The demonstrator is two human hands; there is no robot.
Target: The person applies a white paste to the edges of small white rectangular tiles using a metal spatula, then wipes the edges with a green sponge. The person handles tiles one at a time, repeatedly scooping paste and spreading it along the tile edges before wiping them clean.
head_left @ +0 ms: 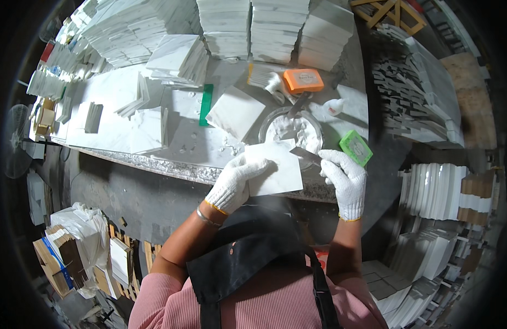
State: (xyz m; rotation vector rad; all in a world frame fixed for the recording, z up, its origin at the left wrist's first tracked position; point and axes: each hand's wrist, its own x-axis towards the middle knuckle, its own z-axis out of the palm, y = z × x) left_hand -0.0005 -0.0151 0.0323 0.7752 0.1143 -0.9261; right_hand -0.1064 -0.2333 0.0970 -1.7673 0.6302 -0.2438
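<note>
My left hand [239, 178], in a white knit glove, grips a square white marble tile [278, 170] by its left side, thumb on top. The gloved right hand [345, 178] is closed around a putty knife [305, 156], whose blade touches or hovers just over the tile's upper right corner. Behind the tile stands a round clear bowl [321, 129] of white paste [289, 127], with another flat tool [298, 105] leaning in it. Left of the bowl lies another marble tile [235, 114] on the table.
Tall tile stacks [226, 30] line the table's back, with smaller stacks [176, 60] at left. An orange box [302, 80], a green box [355, 147], a white bottle [334, 106] and a green strip [207, 105] surround the work spot. White crumbs dot the table. More slabs [434, 189] stand at right.
</note>
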